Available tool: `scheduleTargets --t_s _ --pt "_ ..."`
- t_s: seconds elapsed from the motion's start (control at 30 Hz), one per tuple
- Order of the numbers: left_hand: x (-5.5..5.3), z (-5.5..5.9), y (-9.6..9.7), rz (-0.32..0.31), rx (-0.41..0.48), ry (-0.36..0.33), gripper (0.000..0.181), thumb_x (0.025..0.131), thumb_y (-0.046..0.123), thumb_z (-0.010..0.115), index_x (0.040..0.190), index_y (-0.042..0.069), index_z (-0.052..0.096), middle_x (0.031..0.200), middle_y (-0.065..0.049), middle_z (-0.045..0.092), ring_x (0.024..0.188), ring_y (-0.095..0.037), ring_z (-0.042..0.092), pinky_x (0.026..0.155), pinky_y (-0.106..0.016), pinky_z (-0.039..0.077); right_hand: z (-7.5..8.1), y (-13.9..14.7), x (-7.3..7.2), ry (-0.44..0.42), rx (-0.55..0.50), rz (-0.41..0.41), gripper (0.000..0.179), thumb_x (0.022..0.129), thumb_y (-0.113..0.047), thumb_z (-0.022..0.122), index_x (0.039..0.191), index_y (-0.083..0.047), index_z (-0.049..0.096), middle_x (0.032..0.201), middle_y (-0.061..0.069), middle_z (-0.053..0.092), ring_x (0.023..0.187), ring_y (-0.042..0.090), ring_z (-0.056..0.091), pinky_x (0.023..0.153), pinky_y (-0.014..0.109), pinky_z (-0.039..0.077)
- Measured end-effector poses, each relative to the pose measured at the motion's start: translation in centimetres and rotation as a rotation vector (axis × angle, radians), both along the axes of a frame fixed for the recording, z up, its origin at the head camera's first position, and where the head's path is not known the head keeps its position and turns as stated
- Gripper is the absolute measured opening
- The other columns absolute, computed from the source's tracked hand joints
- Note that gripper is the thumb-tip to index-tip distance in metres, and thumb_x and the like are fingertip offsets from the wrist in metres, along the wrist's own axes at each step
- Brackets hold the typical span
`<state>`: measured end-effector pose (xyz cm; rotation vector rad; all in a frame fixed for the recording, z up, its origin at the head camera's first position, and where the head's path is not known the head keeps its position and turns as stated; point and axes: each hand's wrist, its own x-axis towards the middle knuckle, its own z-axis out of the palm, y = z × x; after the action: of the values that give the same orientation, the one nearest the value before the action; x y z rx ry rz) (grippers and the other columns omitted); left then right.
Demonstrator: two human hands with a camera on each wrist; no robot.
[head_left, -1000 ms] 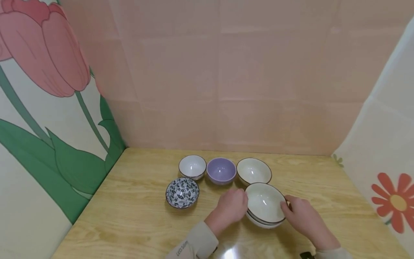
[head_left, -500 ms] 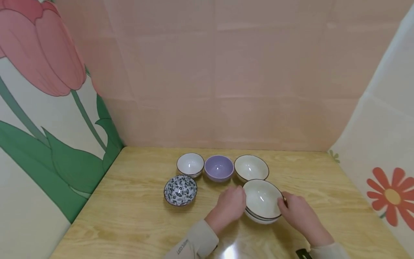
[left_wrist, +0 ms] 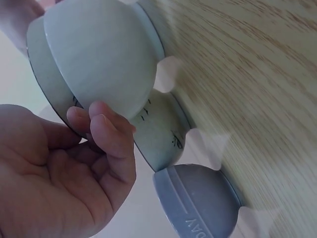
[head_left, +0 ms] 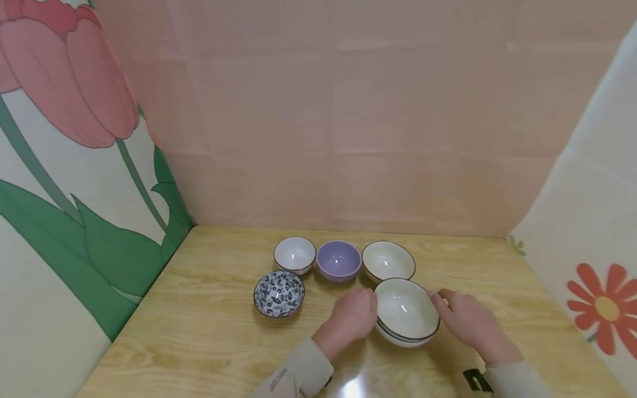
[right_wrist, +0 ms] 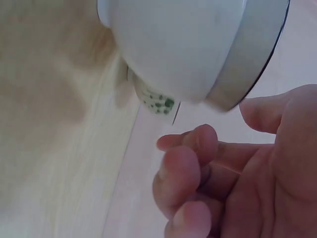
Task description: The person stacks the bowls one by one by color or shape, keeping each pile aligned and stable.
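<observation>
A cream bowl [head_left: 407, 308] with a dark rim sits nested in a white bowl [head_left: 405, 343] near the right of the table. My left hand [head_left: 350, 315] pinches the stack's left rim; the left wrist view has its curled fingers against the outside, the thumb partly hidden behind the rim. On the right side, my right hand [head_left: 470, 323] is beside the rim, its thumb close to the edge. The right wrist view shows its loosely bent fingers [right_wrist: 181, 173] apart from the bowl wall. Whether that thumb touches the rim, I cannot tell.
Behind the stack stands another cream bowl [head_left: 388, 261], beside a purple bowl [head_left: 338, 260] and a small white bowl [head_left: 294, 254]. A dark floral bowl [head_left: 279, 296] is nearer on the left. Pink cloth [head_left: 318, 127] backs the wooden table [head_left: 189, 331].
The right hand's thumb has come off the inside of the top bowl's rim, and that hand has shifted slightly right. The left hand keeps its pinch; the bowls stay put.
</observation>
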<state>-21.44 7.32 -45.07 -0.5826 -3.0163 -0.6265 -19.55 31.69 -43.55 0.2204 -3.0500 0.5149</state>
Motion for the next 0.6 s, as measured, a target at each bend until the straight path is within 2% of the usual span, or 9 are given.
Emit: scheduleTargets --t_s 0.1,0.2,0.3,0.4,0.43,0.6 --pt "-0.1 0.1 0.0 -0.012 0.013 -0.022 0.039 0.108 0.030 0.039 0.093 0.011 0.069 0.084 -0.001 0.065 0.082 -0.016 0.066 0.070 -0.031 0.054 0.4 0.8 -1.6 -0.005 -0.006 0.001 0.061 0.107 -0.047 0.037 0.119 0.005 0.066 0.103 0.022 0.071 0.093 0.043 0.068 0.070 0.060 0.052" --pt "0.0 0.2 0.0 -0.013 0.021 -0.034 0.039 0.108 0.031 0.039 0.093 0.012 0.069 0.085 0.000 0.065 0.085 -0.016 0.066 0.073 -0.031 0.054 0.7 1.1 -3.4 -0.015 -0.032 0.015 0.062 0.106 -0.048 0.039 0.122 0.005 0.065 0.092 0.016 0.071 0.080 0.031 0.067 0.064 0.051 0.052" --pt "-0.1 0.2 -0.1 -0.011 0.019 -0.041 0.039 0.108 0.031 0.039 0.093 0.012 0.069 0.086 0.000 0.065 0.086 -0.015 0.066 0.074 -0.031 0.054 0.7 1.0 -5.3 -0.023 -0.057 0.037 0.058 0.105 -0.046 0.043 0.124 0.005 0.064 0.083 0.008 0.069 0.071 0.019 0.061 0.059 0.040 0.049" --pt "-0.1 0.1 -0.2 -0.007 0.009 -0.044 0.039 0.108 0.032 0.039 0.091 0.013 0.068 0.085 0.001 0.065 0.086 -0.015 0.066 0.075 -0.031 0.054 0.4 0.5 -7.0 -0.008 -0.078 0.048 0.050 0.104 -0.040 0.049 0.126 0.003 0.062 0.075 0.004 0.064 0.065 0.018 0.057 0.055 0.035 0.044" --pt "-0.1 0.1 -0.2 -0.007 0.009 -0.046 0.039 0.108 0.032 0.039 0.091 0.013 0.068 0.085 0.001 0.064 0.086 -0.015 0.065 0.075 -0.031 0.054 0.2 0.4 -7.5 0.005 -0.073 0.052 0.049 0.103 -0.038 0.051 0.127 0.004 0.062 0.077 0.004 0.064 0.067 0.018 0.057 0.055 0.035 0.045" --pt "-0.1 0.0 -0.4 -0.008 0.014 -0.062 0.038 0.108 0.034 0.038 0.094 0.014 0.068 0.087 0.001 0.064 0.088 -0.014 0.064 0.078 -0.031 0.054 -1.0 -0.2 -9.8 -0.005 -0.091 0.064 0.056 0.101 -0.035 0.054 0.137 0.008 0.049 0.080 0.007 0.065 0.071 0.020 0.060 0.060 0.037 0.050"
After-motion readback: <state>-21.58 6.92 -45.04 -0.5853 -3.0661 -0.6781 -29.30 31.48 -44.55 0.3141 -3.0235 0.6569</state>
